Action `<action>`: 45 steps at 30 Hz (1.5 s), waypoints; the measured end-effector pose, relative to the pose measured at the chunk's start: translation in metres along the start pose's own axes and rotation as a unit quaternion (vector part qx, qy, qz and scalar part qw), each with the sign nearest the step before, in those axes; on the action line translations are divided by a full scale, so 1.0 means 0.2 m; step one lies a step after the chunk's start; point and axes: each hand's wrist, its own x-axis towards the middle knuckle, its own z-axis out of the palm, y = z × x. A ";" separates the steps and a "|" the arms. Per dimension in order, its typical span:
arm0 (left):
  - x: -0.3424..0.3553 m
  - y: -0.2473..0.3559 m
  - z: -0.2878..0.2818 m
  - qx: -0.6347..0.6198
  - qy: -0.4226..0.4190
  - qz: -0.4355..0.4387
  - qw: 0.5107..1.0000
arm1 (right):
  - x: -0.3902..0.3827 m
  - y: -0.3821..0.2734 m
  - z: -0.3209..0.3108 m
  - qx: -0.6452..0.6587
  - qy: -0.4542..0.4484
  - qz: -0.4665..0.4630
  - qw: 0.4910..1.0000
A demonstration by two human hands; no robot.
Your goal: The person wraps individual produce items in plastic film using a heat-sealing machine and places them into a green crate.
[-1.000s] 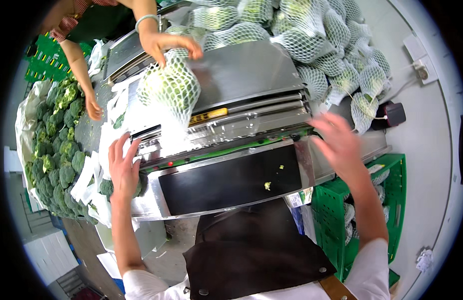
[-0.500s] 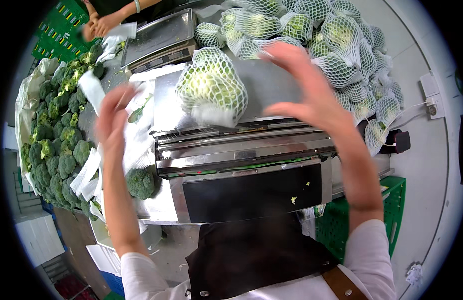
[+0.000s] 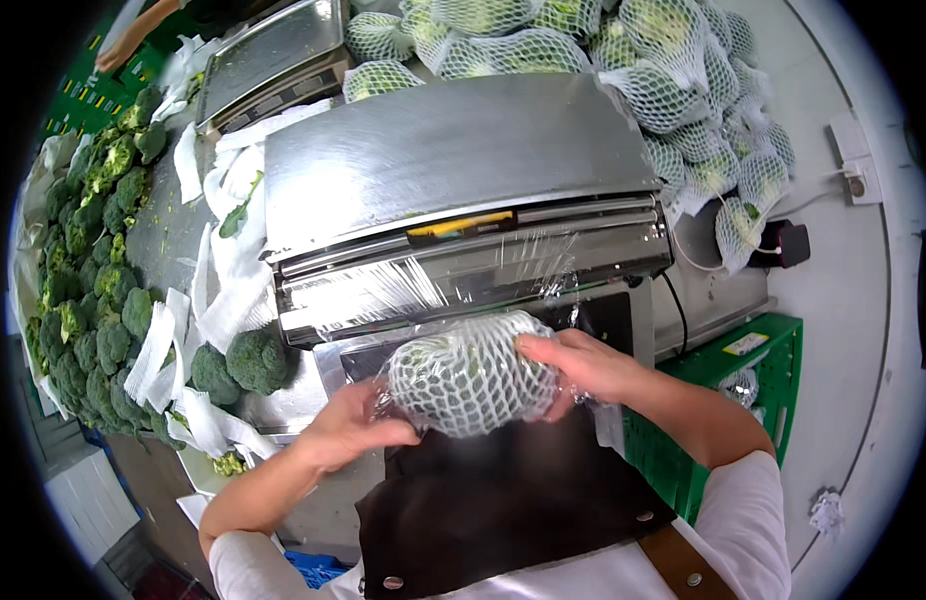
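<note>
Between my two hands, just above the front of the film wrapping machine (image 3: pixel 453 150), is a green vegetable head in a white foam net (image 3: pixel 473 375); the net hides its exact kind. Clear plastic film (image 3: pixel 423 290) stretches from the machine's rollers to the head and covers it. My left hand (image 3: pixel 353 425) grips its left end, thumb in front. My right hand (image 3: pixel 588 370) holds the right end with the thumb on top of the net. Partly behind them lies the machine's black plate (image 3: pixel 608 320).
Loose broccoli (image 3: pixel 93 290) is heaped at left, beside white foam strips (image 3: pixel 238 290). Netted vegetable heads (image 3: pixel 673 90) pile up at back right. A weighing scale (image 3: pixel 273 60) stands at far left, near another person's arm (image 3: pixel 138 35). A green crate (image 3: pixel 753 400) sits at right.
The netted head has gone from the machine's metal top to its front edge, near my body. My hands, raised and apart before, now hold it in film. The co-worker's arm has shifted left.
</note>
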 end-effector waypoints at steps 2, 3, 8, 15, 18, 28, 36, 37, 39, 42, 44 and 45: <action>0.01 -0.04 0.05 -0.009 0.056 0.011 0.998 | 0.00 0.04 -0.04 0.025 -0.002 -0.019 1.000; 0.03 -0.10 0.01 0.035 0.117 0.020 0.992 | 0.02 0.13 -0.09 0.059 -0.041 -0.052 0.996; 0.06 -0.18 -0.01 0.096 0.272 0.204 0.935 | -0.16 0.18 -0.08 -0.385 0.147 -0.354 0.839; 0.01 -0.24 0.12 -0.066 0.355 0.096 0.928 | -0.17 0.35 -0.01 0.147 0.208 -0.299 0.920; -0.14 -0.52 0.11 -0.036 0.319 -0.048 0.946 | -0.19 0.63 -0.09 0.165 0.232 -0.181 0.941; 0.26 -0.93 0.35 -0.021 0.158 0.049 0.986 | 0.39 1.00 0.10 -0.170 0.058 -0.283 0.942; 0.33 -0.22 0.52 0.099 0.131 0.477 0.864 | -0.01 0.53 0.05 -0.087 -0.276 -0.213 0.933; 0.32 -0.10 0.58 0.122 0.084 0.520 0.841 | -0.07 0.48 0.06 -0.169 -0.260 -0.200 0.929; 0.36 0.11 0.74 0.262 0.005 0.591 0.763 | -0.16 0.49 0.11 -0.185 -0.168 -0.313 0.916; 0.46 0.19 1.01 0.296 -0.165 0.592 0.731 | -0.32 0.53 0.10 -0.130 -0.106 -0.375 0.912; 0.50 0.13 1.15 0.200 -0.226 0.469 0.830 | -0.37 0.70 0.13 -0.050 0.026 -0.450 0.891; 0.53 0.05 1.19 0.104 -0.234 0.358 0.898 | -0.42 0.77 0.12 0.039 0.033 -0.381 0.923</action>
